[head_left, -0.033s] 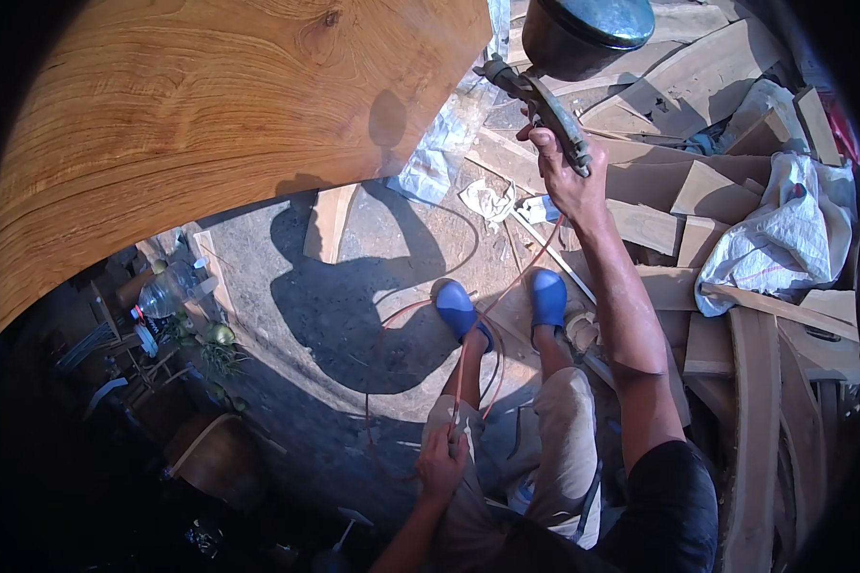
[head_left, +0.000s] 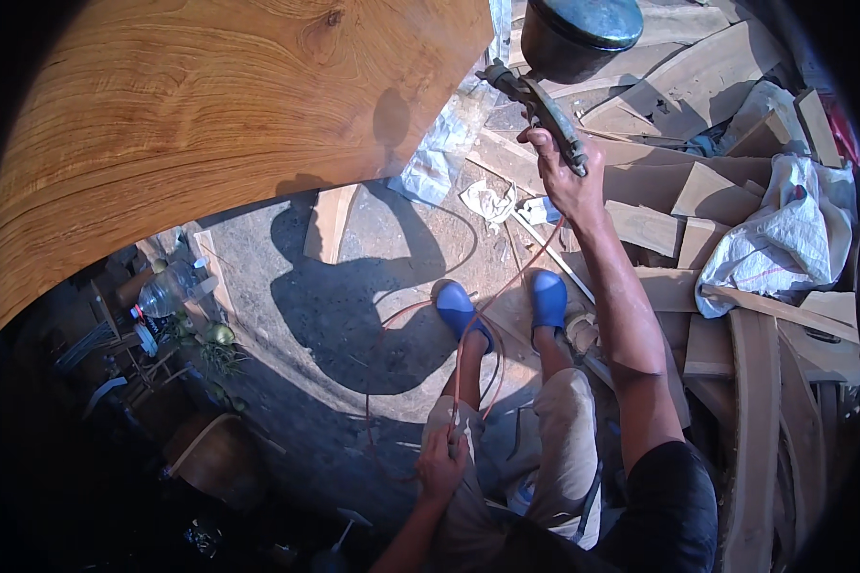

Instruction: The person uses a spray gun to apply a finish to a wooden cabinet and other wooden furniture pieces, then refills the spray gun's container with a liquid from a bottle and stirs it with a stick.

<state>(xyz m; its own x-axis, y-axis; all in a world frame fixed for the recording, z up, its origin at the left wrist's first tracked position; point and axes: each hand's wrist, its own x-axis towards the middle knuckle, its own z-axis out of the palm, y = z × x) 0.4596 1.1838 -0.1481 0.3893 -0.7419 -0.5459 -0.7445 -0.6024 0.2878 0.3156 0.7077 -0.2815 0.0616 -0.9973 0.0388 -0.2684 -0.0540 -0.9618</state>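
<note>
My right hand (head_left: 569, 172) is closed around the handle of a spray gun (head_left: 535, 100), raised beside the corner of a wooden tabletop. A dark round cup (head_left: 573, 48) with a shiny lid sits at the gun's far side. The nozzle points left toward the tabletop (head_left: 229, 105), which has a glossy, warm brown grain and fills the upper left. An orange-red hose (head_left: 526, 267) runs from below my right wrist past my feet. Near my left knee, my left hand (head_left: 442, 463) is closed on that hose. The shadow of the gun's cup falls on the tabletop.
Wood offcuts (head_left: 707, 191) and long planks (head_left: 755, 411) are piled on the right, with a white sack (head_left: 784, 234) on top. Plastic sheeting (head_left: 430, 167) lies under the tabletop's corner. A clear plastic bottle (head_left: 167, 291) stands at the left. The hose loops around my blue clogs (head_left: 457, 307).
The spray gun's cup has shifted very slightly left, and its shadow on the tabletop has moved slightly right. My left hand stays on the hose.
</note>
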